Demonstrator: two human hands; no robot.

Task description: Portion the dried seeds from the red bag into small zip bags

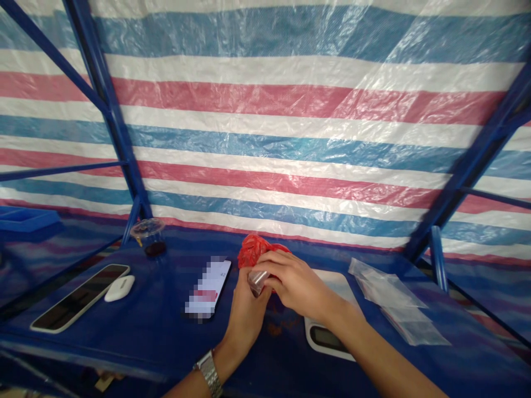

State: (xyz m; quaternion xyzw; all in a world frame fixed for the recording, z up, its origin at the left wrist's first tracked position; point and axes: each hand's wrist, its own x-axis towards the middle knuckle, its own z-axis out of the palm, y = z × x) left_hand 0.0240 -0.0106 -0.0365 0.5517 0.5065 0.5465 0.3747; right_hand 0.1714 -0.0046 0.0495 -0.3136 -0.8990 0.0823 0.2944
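Note:
My left hand [245, 314] is closed around a small clear plastic bag [258, 279], glossy and mostly hidden by fingers. From the right, my right hand [296, 281] reaches over it, with its bent fingers pinching at the same bag's upper side. Just behind both hands lies a crumpled red plastic bag [252, 250], partly covered by my right hand. A white digital scale [331, 351] sits beneath and beside my right forearm, its display near the front. Some brown crumbs [274, 329] are scattered on the blue table below my hands.
Several clear zip bags [394, 298] lie right of the scale. To the left are a lit phone [209, 290], a dark phone [81, 298], a white earbud case [120, 288] and a plastic cup [151, 240] with dark liquid. Blue posts [120, 132] and striped sheeting stand behind.

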